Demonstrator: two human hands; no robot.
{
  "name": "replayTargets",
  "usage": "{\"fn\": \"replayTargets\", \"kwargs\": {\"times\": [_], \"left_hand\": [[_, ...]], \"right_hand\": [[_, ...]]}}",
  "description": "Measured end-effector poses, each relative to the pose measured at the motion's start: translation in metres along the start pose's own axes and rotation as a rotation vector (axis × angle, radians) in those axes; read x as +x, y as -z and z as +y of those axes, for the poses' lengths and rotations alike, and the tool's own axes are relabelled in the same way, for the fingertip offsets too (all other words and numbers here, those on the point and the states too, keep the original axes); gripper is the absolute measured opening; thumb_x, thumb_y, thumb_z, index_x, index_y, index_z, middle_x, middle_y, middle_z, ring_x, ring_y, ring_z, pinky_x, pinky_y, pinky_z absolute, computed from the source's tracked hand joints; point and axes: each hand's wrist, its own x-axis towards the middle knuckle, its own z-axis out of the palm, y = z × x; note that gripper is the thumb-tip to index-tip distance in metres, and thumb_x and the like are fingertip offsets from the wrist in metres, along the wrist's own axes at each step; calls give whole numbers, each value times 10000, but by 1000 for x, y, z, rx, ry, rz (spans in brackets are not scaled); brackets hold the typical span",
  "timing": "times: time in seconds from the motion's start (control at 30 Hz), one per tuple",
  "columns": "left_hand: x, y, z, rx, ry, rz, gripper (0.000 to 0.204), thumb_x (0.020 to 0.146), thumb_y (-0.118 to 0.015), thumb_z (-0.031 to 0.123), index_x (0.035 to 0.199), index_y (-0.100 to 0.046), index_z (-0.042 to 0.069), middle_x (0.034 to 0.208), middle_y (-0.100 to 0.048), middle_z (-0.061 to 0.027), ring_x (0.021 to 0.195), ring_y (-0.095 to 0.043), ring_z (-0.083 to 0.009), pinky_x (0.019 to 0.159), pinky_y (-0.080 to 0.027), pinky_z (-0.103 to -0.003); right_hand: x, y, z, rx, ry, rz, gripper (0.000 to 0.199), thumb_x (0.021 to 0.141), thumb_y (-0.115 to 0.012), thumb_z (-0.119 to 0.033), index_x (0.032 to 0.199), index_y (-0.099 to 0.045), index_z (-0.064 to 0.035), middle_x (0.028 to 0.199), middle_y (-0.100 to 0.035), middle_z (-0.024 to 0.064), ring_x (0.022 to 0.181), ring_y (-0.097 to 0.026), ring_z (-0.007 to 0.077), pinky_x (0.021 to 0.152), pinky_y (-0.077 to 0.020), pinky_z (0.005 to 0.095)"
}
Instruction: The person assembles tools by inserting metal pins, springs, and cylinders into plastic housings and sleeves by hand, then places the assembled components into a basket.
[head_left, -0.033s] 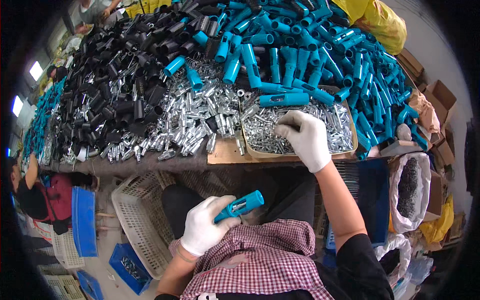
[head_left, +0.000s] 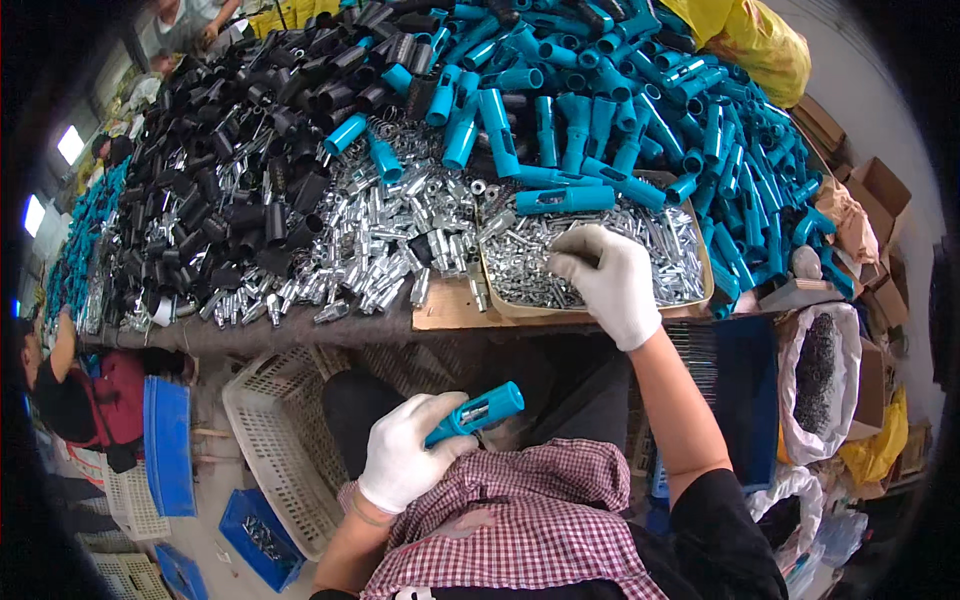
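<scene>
My left hand (head_left: 408,452), in a white glove, is wrapped around a teal plastic tube (head_left: 478,412). The tube has a slot in its side, with a silver metal part showing inside, and it tilts up to the right over my lap. Above a shallow tray (head_left: 540,311) of small silver metal parts (head_left: 530,262) is my right hand (head_left: 612,285), gloved too. Its thumb and fingers are bent together in a pinch at the parts; whatever lies between the fingertips is too small to make out. Another slotted teal tube (head_left: 565,200) lies across the tray's far side.
Teal tubes (head_left: 600,120) are heaped at the back right, black sleeves (head_left: 270,150) at the left, silver fittings (head_left: 400,230) between them. Below the table edge stand a white crate (head_left: 285,440), a blue bin (head_left: 262,538) and an open sack (head_left: 820,380). A co-worker (head_left: 100,390) sits far left.
</scene>
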Motion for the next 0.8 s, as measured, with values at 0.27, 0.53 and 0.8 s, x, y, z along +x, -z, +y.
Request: {"fn": "replayTargets", "kwargs": {"times": [0.27, 0.53, 0.8], "left_hand": [[-3, 7, 4, 257, -141, -132, 451, 625, -826, 210, 1018, -679, 44, 882, -665, -141, 779, -644, -334, 685, -518, -398], [-14, -6, 0, 380, -130, -222, 885, 636, -825, 241, 1381, -440, -40, 712, -598, -134, 629, -618, -295, 584, -501, -383], [-13, -8, -9, 382, -147, -155, 882, 617, -828, 237, 1370, -459, -38, 697, -584, -126, 644, -608, -293, 587, -494, -387]], "right_hand": [[-76, -29, -22, 730, -222, -515, 128, 725, -755, -76, 818, -701, -6, 801, -698, 63, 756, -648, 129, 717, -529, 294], [-121, -67, -31, 589, -242, -599, 98, 780, -726, -94, 810, -671, -19, 758, -667, 103, 702, -659, 195, 666, -527, 329], [-131, -70, -25, 318, 250, -361, 205, 777, -727, -193, 916, -650, -63, 873, -623, 114, 870, -622, 315, 773, -509, 408]]}}
